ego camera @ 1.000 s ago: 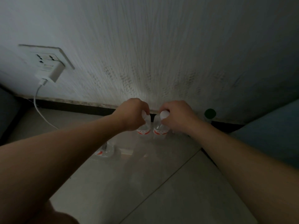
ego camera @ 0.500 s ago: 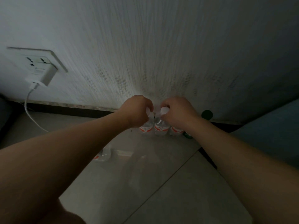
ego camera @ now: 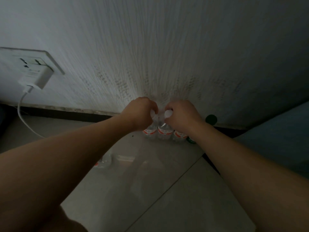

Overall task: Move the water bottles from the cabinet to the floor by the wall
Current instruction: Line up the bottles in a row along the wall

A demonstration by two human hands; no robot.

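Note:
Two clear water bottles with red-and-white labels stand upright side by side on the floor against the wall. My left hand [ego camera: 140, 113] grips the neck of the left bottle [ego camera: 150, 132] under its white cap. My right hand [ego camera: 181, 114] grips the neck of the right bottle [ego camera: 164, 132] the same way. A third labelled bottle [ego camera: 179, 135] stands just right of them, partly hidden by my right wrist. Beyond it stands a bottle with a dark green cap [ego camera: 211, 118].
A white wall socket [ego camera: 25, 59] with a plugged-in charger [ego camera: 36, 79] and cable sits at the left. A dark skirting board [ego camera: 66, 113] runs along the wall's foot. Blue-grey furniture [ego camera: 280, 138] fills the right side. The pale tiled floor [ego camera: 167, 190] reflects the bottles.
Both hands moved the two bottles a little farther toward the wall and lowered them beside the third bottle. The view shifted slightly right.

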